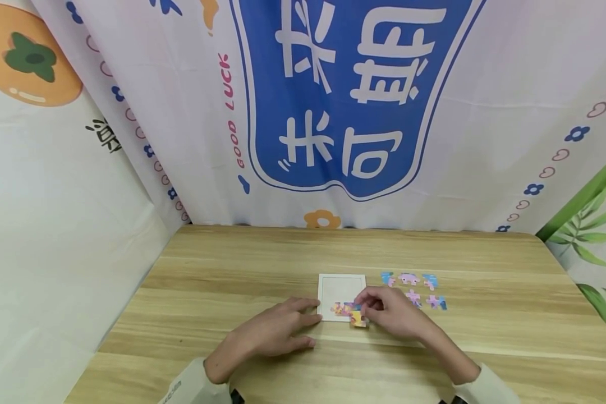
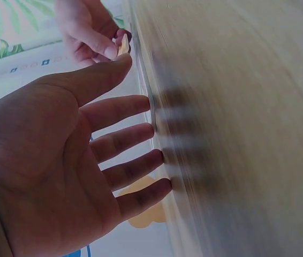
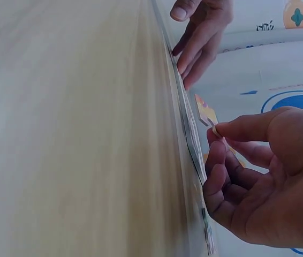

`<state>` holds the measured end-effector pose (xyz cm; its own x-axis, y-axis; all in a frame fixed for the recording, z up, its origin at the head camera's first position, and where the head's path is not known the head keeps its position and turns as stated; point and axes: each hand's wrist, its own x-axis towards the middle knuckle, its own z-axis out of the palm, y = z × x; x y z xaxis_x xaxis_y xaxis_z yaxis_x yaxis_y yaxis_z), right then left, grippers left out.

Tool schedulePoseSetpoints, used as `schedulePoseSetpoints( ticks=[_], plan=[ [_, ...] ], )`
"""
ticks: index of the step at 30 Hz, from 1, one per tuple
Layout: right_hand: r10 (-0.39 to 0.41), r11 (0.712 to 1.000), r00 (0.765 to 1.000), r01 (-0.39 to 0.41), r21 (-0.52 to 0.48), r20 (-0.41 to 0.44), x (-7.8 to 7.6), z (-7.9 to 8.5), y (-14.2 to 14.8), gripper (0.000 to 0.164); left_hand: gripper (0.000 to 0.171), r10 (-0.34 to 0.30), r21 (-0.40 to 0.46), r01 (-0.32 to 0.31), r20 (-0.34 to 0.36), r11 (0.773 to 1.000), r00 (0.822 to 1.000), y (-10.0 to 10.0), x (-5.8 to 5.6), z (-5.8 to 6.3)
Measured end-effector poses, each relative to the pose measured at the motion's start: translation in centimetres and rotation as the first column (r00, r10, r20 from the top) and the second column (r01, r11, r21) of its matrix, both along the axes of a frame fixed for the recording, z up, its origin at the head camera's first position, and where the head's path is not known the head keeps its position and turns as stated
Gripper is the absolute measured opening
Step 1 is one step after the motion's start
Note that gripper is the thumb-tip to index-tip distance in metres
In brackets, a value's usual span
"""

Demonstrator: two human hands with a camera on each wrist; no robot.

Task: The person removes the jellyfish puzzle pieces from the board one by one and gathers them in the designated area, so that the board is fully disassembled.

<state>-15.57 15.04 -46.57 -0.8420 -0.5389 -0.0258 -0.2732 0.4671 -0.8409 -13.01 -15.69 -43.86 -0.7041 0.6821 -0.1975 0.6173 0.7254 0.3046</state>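
A white square puzzle frame (image 1: 340, 284) lies on the wooden table, with joined colourful pieces (image 1: 341, 308) along its lower part. My right hand (image 1: 396, 311) pinches a yellow puzzle piece (image 1: 358, 319) between thumb and fingers at the frame's lower right corner. In the right wrist view that piece (image 3: 205, 111) is tilted up, raised over the board. My left hand (image 1: 280, 328) has its fingers stretched out, fingertips at the frame's left edge. The left wrist view shows the palm and the spread, straight fingers (image 2: 125, 142) of this hand.
Several loose puzzle pieces (image 1: 409, 279) in blue and pink lie right of the frame, some close behind the right hand. The wooden table (image 1: 222, 269) ends at a printed curtain (image 1: 207, 185) at the back, with a white side curtain (image 1: 55, 224) on the left.
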Motion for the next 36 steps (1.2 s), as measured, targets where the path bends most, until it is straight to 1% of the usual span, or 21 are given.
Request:
schedulePoseSetpoints(
  ticks=[8, 14, 24, 31, 36],
  plan=[
    [-0.021, 1.0, 1.0, 0.021, 0.019, -0.011, 0.3, -0.1, 2.0, 0.014, 0.053, 0.007, 0.007, -0.007, 0.001, 1.0, 1.0, 0.0, 0.0, 0.1],
    [-0.029, 0.999, 1.0, 0.029, 0.033, -0.013, 0.6, -0.1, 3.6, 0.014, 0.052, -0.003, 0.013, 0.003, 0.002, 1.0, 1.0, 0.0, 0.0, 0.0],
    [-0.015, 0.999, 1.0, 0.015, 0.034, -0.01, 1.0, -0.2, 5.9, 0.014, 0.052, -0.008, 0.014, 0.008, -0.005, 1.0, 1.0, 0.0, 0.1, -0.1],
    [-0.041, 0.996, 0.999, 0.042, 0.081, -0.008, 0.9, -0.2, 6.8, 0.013, 0.052, -0.006, 0.008, 0.006, -0.008, 1.0, 1.0, 0.0, 0.1, -0.1],
    [-0.031, 0.996, 0.999, 0.033, 0.083, -0.028, 1.0, -0.2, 6.7, 0.012, 0.052, -0.002, 0.008, 0.002, -0.003, 1.0, 1.0, 0.0, 0.0, 0.0]
  ],
)
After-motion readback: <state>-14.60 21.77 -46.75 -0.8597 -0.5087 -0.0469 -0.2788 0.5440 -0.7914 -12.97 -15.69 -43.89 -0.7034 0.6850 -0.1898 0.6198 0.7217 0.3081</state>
